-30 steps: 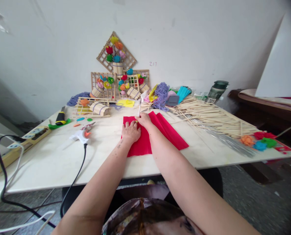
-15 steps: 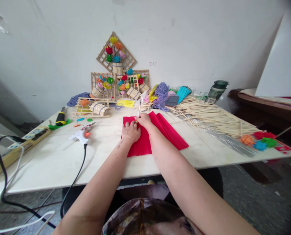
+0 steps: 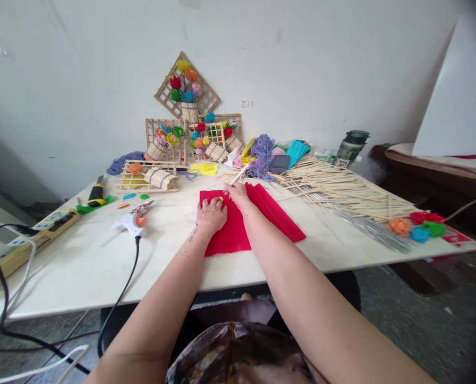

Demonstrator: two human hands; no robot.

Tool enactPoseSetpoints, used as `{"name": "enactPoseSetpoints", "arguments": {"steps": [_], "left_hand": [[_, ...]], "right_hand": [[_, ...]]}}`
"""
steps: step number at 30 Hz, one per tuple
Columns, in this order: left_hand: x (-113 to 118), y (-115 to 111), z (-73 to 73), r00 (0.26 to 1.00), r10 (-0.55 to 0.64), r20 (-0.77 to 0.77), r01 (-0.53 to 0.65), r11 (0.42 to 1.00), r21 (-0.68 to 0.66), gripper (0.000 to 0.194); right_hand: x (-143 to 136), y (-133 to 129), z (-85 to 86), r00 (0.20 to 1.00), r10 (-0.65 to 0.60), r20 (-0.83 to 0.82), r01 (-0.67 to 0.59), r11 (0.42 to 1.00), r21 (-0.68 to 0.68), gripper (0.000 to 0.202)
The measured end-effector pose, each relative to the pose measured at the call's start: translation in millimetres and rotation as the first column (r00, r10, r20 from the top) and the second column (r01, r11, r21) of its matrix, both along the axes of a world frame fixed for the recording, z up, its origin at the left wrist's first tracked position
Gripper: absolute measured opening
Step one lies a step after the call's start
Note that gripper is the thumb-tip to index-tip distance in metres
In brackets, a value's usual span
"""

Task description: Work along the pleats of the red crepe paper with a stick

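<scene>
A sheet of red crepe paper lies on the table in front of me, with pleat-like folds towards its right side. My left hand rests flat on its left part, fingers spread and pressing down. At those fingertips shows a small yellow piece, mostly covered. Just to the right, my right hand is closed around a white pen, which leans up and to the right. The pen's tip is hidden by the hand, so whether it touches the paper I cannot tell.
A white glue gun with a black cord lies left, near a utility knife and a power strip. Bamboo sticks and metal wires spread right. Wooden lattices with paper flowers, purple yarn and a bottle stand behind.
The pen in my right hand has gone from nearly upright to leaning right. My right hand has shifted slightly away from my left, which stays on the red paper.
</scene>
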State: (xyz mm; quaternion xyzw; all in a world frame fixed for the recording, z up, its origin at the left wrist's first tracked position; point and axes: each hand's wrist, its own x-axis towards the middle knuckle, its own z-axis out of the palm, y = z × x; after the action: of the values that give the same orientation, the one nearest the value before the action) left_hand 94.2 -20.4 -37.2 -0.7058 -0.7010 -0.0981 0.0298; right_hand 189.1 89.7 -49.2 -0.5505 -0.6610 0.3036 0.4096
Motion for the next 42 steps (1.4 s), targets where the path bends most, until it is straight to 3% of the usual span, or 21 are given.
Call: {"name": "enactPoseSetpoints", "arguments": {"steps": [4,8,13,17,30,35,42], "left_hand": [[-4,2,0.4,1.0,-0.006,0.004,0.006,1.0,0.026,0.045],[-7,5,-1.5,1.0,-0.005,0.026,0.004,0.999,0.038,0.043],[-8,6,-3.2,0.998,-0.009,0.058,0.006,0.998,0.059,0.043],[-9,6,-3.4,0.997,-0.003,0.072,-0.001,0.998,0.056,0.042],[-9,6,-1.7,0.995,0.059,0.076,-0.067,0.992,0.104,0.047],[-10,7,-4.0,0.995,0.063,0.077,-0.072,0.99,0.122,0.043],[-12,9,-6.4,0.99,0.078,0.116,-0.091,0.989,0.112,0.044]], "right_hand": [[1,-7,5.0,0.989,0.081,-0.127,-0.093,0.991,-0.097,0.024],[9,-17,5.5,0.976,0.108,-0.189,-0.125,0.989,-0.08,0.021],[16,-24,0.7,0.989,0.149,0.015,-0.15,0.987,0.061,0.017],[15,-29,2.8,0.977,0.139,0.16,-0.156,0.983,0.1,0.016],[16,-33,5.0,0.963,0.205,0.176,-0.225,0.969,0.102,0.021],[15,-34,8.3,0.946,0.175,0.274,-0.192,0.981,0.035,0.023],[14,-32,6.6,0.921,0.168,0.352,-0.198,0.979,0.051,0.029]]}}
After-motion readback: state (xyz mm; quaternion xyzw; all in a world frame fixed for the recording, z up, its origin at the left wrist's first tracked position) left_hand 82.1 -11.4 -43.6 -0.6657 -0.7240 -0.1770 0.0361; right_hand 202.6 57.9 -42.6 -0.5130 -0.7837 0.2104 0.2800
